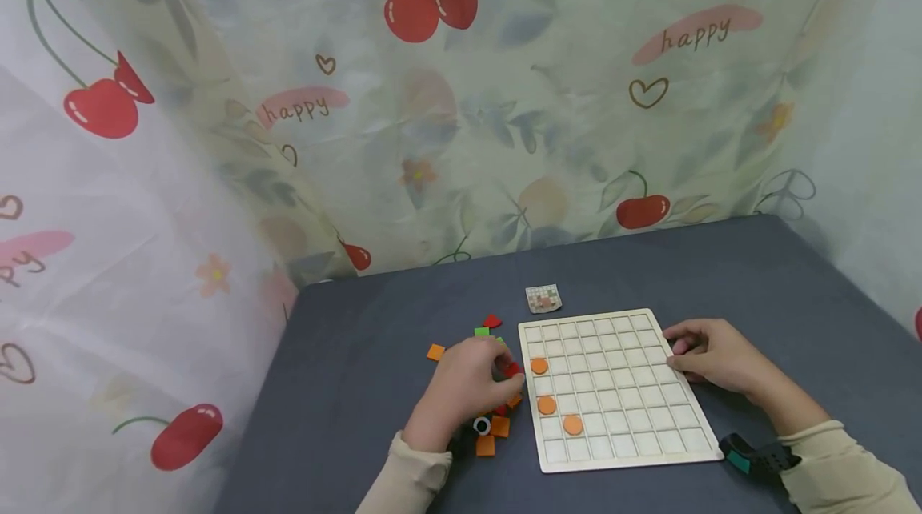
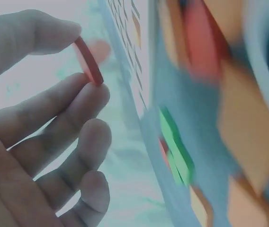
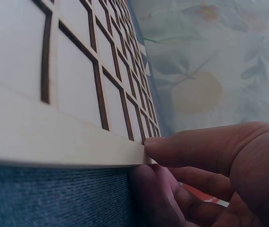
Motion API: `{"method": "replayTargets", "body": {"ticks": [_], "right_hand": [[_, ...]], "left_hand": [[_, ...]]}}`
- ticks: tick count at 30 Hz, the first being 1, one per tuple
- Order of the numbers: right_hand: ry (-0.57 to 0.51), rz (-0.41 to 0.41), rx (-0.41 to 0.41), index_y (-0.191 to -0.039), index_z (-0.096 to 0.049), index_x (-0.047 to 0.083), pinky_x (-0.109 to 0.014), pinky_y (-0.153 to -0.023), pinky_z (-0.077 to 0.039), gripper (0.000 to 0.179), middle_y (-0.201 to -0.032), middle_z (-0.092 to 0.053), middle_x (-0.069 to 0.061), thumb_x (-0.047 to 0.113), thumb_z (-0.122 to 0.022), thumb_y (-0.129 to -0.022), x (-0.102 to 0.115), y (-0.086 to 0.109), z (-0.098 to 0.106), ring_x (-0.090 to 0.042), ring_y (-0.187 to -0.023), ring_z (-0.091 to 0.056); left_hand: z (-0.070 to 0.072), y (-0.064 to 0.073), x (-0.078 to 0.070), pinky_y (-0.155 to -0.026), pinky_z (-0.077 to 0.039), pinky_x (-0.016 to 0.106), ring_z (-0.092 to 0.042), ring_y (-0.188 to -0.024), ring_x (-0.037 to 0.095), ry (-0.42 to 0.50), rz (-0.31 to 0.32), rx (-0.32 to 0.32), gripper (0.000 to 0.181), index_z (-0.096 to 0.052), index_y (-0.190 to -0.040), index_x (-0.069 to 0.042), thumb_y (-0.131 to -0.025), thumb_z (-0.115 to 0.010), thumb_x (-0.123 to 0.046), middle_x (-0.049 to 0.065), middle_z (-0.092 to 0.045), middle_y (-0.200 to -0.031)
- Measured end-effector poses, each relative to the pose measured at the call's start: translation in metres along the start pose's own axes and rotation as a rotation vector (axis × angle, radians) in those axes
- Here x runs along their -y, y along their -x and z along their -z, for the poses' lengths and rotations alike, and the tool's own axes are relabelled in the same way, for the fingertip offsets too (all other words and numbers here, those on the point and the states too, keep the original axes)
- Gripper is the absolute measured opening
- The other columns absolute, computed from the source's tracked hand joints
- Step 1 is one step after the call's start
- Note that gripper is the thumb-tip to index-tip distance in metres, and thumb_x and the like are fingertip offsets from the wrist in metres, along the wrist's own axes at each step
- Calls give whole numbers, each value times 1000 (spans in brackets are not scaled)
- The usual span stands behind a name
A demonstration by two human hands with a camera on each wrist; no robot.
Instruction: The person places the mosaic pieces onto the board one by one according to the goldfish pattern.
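My left hand (image 1: 470, 378) pinches a thin red piece (image 2: 90, 61) between thumb and fingertips, just left of the white grid board (image 1: 630, 459). The other fingers of that hand are bent loosely in the left wrist view. Three orange discs (image 1: 539, 366) lie in squares toward the board's left side. At the board's right edge, my right hand (image 1: 720, 358) holds the rim, its thumb (image 3: 170, 149) on top and a finger (image 3: 151, 194) below. Under and around the left hand lie orange squares (image 1: 486, 446), green pieces (image 2: 177, 146) and red pieces, partly hidden by it.
A small printed card (image 1: 543, 299) lies behind the board. A black-and-white ring-shaped piece (image 1: 482, 425) sits among the loose pieces, and one orange square (image 1: 435, 352) lies apart at left. The dark grey tabletop (image 1: 374, 386) meets patterned curtains (image 1: 504, 122) at back and sides.
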State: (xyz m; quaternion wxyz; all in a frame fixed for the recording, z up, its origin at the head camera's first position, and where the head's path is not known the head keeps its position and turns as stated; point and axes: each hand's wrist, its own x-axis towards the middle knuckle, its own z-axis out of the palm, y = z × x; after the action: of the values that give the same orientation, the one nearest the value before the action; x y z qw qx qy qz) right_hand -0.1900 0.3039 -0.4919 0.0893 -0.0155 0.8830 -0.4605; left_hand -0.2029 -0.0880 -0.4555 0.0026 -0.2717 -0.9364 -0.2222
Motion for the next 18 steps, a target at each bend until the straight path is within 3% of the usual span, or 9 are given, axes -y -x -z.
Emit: {"method": "replayTargets", "body": {"ticks": [5, 9, 14, 18], "right_hand": [[-2, 4, -2, -138, -59, -14, -30, -64, -59, 55, -102, -65, -14, 10, -79, -93, 0, 0, -1, -15, -75, -64], [-3, 7, -2, -138, -59, -14, -30, -64, -60, 55, -102, -65, -14, 9, -79, -93, 0, 0, -1, -15, -75, -65], [1, 17, -4, -138, -59, -14, -30, -63, -59, 54, -101, -65, -14, 9, -79, -93, 0, 0, -1, -14, -74, -65], [1, 19, -1, -138, -59, -14, -30, -63, -59, 55, -101, -65, -14, 10, -79, -93, 1, 1, -1, -13, -74, -65]], "left_hand": [[-13, -4, -27, -59, -42, 13, -50, -66, -4, -43, -167, -11, 11, -78, -89, -22, -90, -81, -32, -9, -73, -85], [-25, -9, -41, -59, -40, 10, -50, -68, -7, -73, -263, 9, 10, -79, -90, -22, -90, -80, -32, -12, -73, -86], [-35, -16, -54, -56, -37, 10, -49, -69, -6, -93, -322, 52, 7, -80, -89, -23, -88, -80, -30, -15, -70, -83], [-41, -20, -66, -55, -34, 11, -45, -66, -5, -121, -352, 71, 6, -76, -83, -25, -86, -80, -28, -17, -60, -75]]}}
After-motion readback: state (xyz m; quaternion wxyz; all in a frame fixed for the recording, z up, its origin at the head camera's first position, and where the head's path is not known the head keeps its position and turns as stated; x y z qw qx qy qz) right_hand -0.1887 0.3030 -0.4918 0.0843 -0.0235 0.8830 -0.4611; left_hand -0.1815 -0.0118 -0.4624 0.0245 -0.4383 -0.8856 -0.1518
